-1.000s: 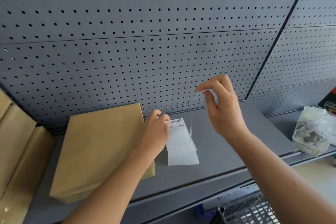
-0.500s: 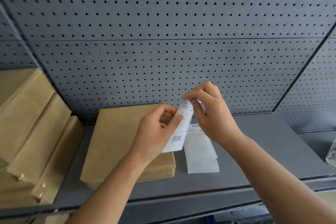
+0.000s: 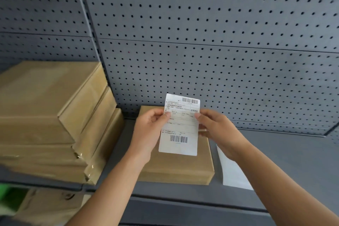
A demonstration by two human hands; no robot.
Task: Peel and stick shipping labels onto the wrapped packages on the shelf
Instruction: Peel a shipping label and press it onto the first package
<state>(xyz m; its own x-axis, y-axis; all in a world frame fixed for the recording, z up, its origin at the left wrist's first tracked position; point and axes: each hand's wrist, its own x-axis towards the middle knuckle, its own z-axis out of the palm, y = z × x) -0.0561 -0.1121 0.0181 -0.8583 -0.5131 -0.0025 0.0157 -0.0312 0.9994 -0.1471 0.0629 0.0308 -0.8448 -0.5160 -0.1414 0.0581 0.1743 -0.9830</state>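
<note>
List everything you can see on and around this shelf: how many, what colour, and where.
shipping label: one, white with black barcodes, held up over the flat package
flat package: one, brown, lying centre on the shelf
stacked packages: at least three, brown, left end of the shelf
paper sheet: one, white, on the shelf right of the flat package
shelf: one, grey, across the middle
pegboard: grey, behind the shelf
blurred items: count unclear, brown and green, below the shelf at left
left hand: pinches the label's left edge
right hand: pinches the label's right edge
</note>
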